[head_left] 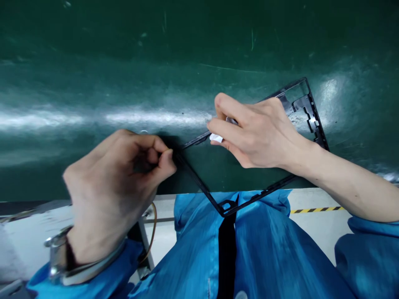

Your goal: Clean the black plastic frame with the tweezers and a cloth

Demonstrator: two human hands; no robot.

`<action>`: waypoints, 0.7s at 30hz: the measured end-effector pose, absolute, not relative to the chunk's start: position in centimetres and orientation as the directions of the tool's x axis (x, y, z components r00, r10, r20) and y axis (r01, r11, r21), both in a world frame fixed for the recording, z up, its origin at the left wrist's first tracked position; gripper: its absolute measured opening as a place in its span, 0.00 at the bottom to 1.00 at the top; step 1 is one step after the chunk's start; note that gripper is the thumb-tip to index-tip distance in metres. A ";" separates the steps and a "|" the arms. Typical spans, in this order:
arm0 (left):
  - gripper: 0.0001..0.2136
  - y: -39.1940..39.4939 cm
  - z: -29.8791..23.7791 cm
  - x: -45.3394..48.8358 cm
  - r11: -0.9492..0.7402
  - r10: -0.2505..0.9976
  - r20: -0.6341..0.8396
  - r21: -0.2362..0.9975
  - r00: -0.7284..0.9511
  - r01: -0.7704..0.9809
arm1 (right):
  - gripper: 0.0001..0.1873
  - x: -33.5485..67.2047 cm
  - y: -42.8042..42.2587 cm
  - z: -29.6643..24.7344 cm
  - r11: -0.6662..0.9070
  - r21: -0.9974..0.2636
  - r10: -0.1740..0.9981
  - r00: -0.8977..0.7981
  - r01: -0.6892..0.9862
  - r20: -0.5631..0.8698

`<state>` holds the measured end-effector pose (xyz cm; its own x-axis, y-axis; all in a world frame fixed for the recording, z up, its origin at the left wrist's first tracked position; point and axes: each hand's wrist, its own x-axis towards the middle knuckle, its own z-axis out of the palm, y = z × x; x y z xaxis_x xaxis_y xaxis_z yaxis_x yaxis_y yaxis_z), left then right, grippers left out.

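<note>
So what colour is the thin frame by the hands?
The frame is black, best seen in the head view.

Frame point(202, 186) set askew over the near part of the table point(187, 50), its near corner jutting past the table's near edge, before the jacket point(264, 245). Left hand point(115, 178) at the frame's left corner, watch point(57, 253) on its wrist. Right hand point(255, 133) across the frame's far side, a slip point(216, 138) between its fingers. Below table level: cable point(154, 224) right of the left wrist; tape point(316, 210) on the floor point(314, 232), right of the jacket.
</note>
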<state>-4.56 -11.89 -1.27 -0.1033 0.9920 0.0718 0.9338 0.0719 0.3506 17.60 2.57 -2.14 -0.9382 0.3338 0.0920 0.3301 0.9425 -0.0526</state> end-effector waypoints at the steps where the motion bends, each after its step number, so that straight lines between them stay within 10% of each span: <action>1: 0.06 -12.0 -1.2 -4.6 0.083 0.992 0.063 0.364 -0.113 0.928 | 0.13 17.6 2.6 -2.3 0.944 -0.052 0.329 -0.937 0.325 0.119; 21: 0.05 -11.8 -1.1 -4.4 0.056 0.997 0.037 0.349 -0.074 0.935 | 0.12 17.5 2.5 -2.4 0.943 -0.060 0.333 -0.933 0.327 0.137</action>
<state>-4.44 -11.79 -1.11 -0.0737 0.9966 0.0374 0.9353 0.0561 0.3495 17.52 2.52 -2.36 -0.9330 0.3326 0.1373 0.3273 0.9430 -0.0598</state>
